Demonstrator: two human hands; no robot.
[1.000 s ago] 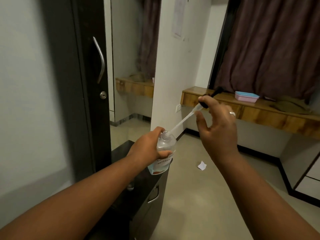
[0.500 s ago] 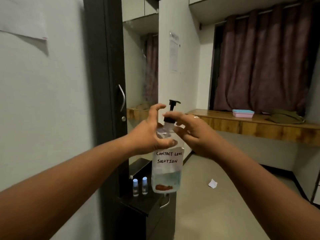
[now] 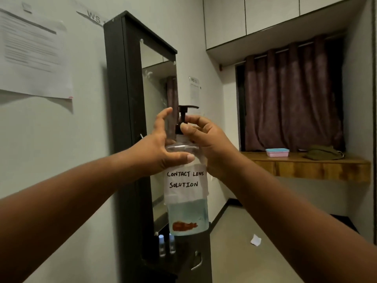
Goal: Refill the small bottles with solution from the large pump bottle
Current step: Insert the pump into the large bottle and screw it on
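Note:
I hold the large clear pump bottle (image 3: 186, 201) upright in the air, labelled "CONTACT LENS SOLUTION", with pale blue liquid in its lower third. My left hand (image 3: 161, 148) grips its shoulder from the left, index finger raised. My right hand (image 3: 204, 137) pinches the black pump collar (image 3: 179, 127) at the neck; the pump head (image 3: 187, 108) sticks up above my fingers. Two small bottles (image 3: 166, 245) with light blue caps stand on the dark cabinet top (image 3: 183, 260) below the big bottle.
A tall black-framed mirror (image 3: 157, 123) stands against the wall behind the bottle. A wooden ledge (image 3: 318, 166) at right carries a pink and blue box (image 3: 277, 152) and an olive cloth (image 3: 322, 153). A scrap of paper (image 3: 255, 240) lies on the floor.
A second ago the pump was out, its tube drawn from the bottle's open mouth. Now the pump sits in the neck, the bottle is raised upright, and my right fingers are on the collar.

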